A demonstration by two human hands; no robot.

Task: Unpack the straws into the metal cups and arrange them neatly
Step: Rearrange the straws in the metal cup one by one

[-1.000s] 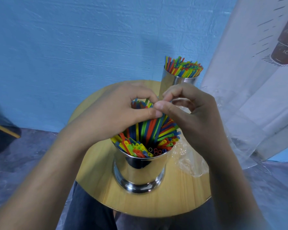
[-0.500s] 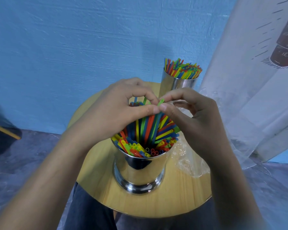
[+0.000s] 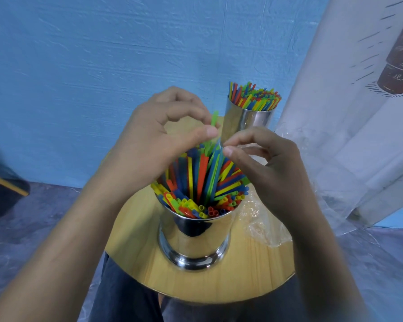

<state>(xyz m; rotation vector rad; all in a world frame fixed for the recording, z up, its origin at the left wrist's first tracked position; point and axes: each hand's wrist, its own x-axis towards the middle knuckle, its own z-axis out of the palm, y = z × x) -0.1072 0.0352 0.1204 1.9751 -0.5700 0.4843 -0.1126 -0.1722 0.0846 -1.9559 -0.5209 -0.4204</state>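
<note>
A near metal cup (image 3: 196, 240) stands on the round wooden table (image 3: 242, 280), packed with coloured straws (image 3: 196, 182) that lean in different directions. My left hand (image 3: 158, 138) pinches a green straw (image 3: 213, 119) between thumb and forefinger, raised above the bundle. My right hand (image 3: 268, 166) is just right of it, thumb and forefinger closed on the top end of a blue straw (image 3: 215, 168) in the same cup. A far metal cup (image 3: 247, 122) behind holds more straws (image 3: 254, 98), upright and even.
An empty clear plastic bag (image 3: 265, 224) lies crumpled on the table to the right of the near cup. A white curtain (image 3: 347, 112) hangs close on the right. A blue wall is behind; my knees are under the table's front edge.
Both hands have risen from the top of the bundle and drawn slightly apart. The green straw has come up out of the bundle in my left hand.
</note>
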